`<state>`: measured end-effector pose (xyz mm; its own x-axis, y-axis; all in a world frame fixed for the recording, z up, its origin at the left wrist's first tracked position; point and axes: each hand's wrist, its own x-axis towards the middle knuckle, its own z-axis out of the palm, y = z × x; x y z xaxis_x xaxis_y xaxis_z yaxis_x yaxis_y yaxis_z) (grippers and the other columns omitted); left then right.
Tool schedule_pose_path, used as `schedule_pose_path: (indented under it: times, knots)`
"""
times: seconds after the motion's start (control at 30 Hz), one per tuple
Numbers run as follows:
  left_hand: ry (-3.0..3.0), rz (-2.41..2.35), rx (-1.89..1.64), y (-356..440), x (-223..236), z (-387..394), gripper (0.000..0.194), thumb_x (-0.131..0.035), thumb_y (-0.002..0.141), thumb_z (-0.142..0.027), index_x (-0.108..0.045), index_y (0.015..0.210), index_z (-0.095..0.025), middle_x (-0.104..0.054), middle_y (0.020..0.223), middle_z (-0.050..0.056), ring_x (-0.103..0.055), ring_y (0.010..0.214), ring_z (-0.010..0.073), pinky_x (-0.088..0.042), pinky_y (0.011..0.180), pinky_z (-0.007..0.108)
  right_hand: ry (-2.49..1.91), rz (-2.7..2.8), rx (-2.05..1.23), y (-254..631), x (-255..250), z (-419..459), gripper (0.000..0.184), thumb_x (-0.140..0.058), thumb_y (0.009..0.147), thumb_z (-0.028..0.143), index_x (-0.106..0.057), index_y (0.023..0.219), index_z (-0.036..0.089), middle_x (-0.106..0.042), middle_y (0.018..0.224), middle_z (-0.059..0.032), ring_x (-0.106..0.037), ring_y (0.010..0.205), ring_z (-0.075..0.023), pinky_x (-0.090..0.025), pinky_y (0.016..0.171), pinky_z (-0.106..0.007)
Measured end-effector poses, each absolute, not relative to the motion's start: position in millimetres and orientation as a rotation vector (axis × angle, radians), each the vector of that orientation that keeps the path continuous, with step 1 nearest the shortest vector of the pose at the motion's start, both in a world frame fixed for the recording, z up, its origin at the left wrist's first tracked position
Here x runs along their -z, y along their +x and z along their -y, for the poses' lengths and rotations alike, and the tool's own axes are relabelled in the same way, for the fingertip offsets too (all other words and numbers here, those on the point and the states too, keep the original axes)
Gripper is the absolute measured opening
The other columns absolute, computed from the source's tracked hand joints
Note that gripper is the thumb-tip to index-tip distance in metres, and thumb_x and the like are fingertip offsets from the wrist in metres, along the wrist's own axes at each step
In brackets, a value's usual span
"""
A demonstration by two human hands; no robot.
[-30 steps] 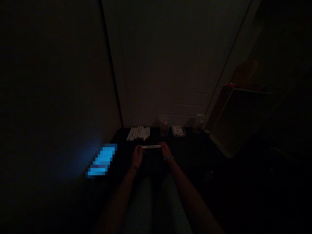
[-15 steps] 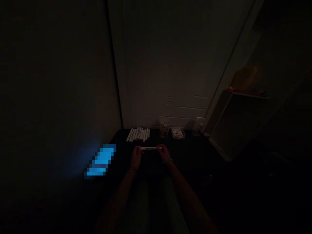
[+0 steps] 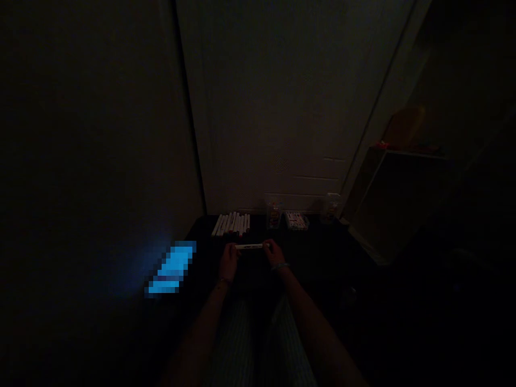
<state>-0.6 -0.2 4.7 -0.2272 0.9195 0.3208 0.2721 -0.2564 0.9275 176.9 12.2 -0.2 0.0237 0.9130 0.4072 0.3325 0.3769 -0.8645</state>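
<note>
Pale wall [image 3: 278,107], one, dim, rising behind everything. Dark table [image 3: 322,252], one, set against it. Box-like unit [image 3: 399,204], one, at the right, tilted in view; a yellowish item [image 3: 405,126] sits on top, too dim to identify. Bright blue patch [image 3: 171,269], one, pixelated, at the table's left side. Left hand [image 3: 229,260], one, fingers closed on the left end of the white marker [image 3: 250,246]; thin band at the wrist. Right hand [image 3: 274,253], one, fingers closed on the marker's right end; pale bracelet [image 3: 280,266] at the wrist. Row of markers [image 3: 231,223], white-barrelled, lying side by side near the wall, left of the containers; exact count unclear. Clear containers, two, upright: middle container [image 3: 274,216], with a coloured label, and right container [image 3: 331,209]. Flat case [image 3: 296,221], one, between them, its patterned contents unclear. White marker, one, held roughly level between both hands, in front of the row; dark print along its barrel.
</note>
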Motion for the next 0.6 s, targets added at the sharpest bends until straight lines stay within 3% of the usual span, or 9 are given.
schedule_pose_path:
  times: [0.2, 0.4, 0.6]
  knots:
    - [1.483, -1.445, -1.52, 0.1, -8.9, 3.5, 0.028, -0.034, 0.079, -0.042, -0.05, 0.085, -0.02, -0.048, 0.06, -0.003, -0.044, 0.054, 0.0106, -0.037, 0.055, 0.022, -1.167, 1.543, -0.66, 177.1, -1.2, -11.5, 0.024, -0.036, 0.082, 0.035, -0.055, 0.087, 0.02, -0.057, 0.083, -0.0008, -0.051, 0.081, -0.0141, -0.039, 0.074, -0.024]
    - [1.51, -1.472, -1.491, -0.6, -10.4, 6.0, 0.028, -0.034, 0.079, -0.043, -0.05, 0.083, -0.021, -0.05, 0.061, -0.003, -0.045, 0.054, 0.011, -0.036, 0.054, 0.023, -1.21, 1.462, -0.666, 176.9, -3.6, -8.5, 0.029, -0.04, 0.081, 0.033, -0.046, 0.106, 0.022, -0.056, 0.088, -0.0009, -0.052, 0.078, -0.0136, -0.039, 0.072, -0.024]
    - [1.555, -1.481, -1.492, -1.0, -12.3, 6.8, 0.028, -0.036, 0.079, -0.044, -0.048, 0.071, -0.02, -0.047, 0.058, -0.003, -0.043, 0.053, 0.0106, -0.035, 0.053, 0.022, -1.231, 1.474, -0.663, 177.7, -3.2, -9.2, 0.028, -0.039, 0.081, 0.036, -0.05, 0.102, 0.022, -0.057, 0.08, 0.0005, -0.052, 0.071, -0.0129, -0.039, 0.067, -0.023]
